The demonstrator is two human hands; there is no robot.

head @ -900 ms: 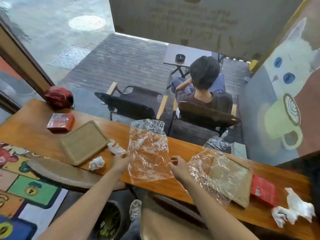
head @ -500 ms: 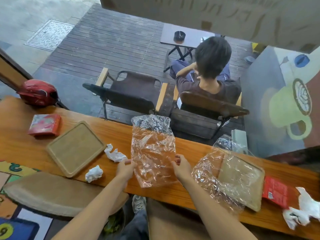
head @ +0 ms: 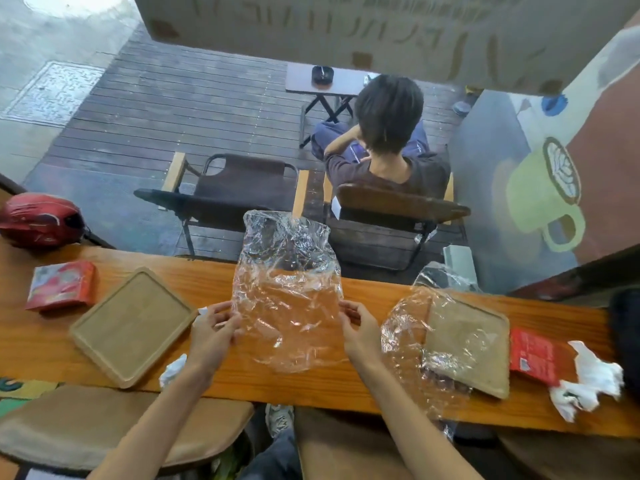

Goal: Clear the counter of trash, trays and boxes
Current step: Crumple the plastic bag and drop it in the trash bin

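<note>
Clear plastic wrap (head: 287,292) is held up over the wooden counter (head: 363,379). The left hand (head: 213,332) pinches its left edge, and the right hand (head: 360,332) pinches its right edge. A wooden tray (head: 133,323) lies to the left, and a second tray (head: 467,344) under more wrap lies to the right.
</note>
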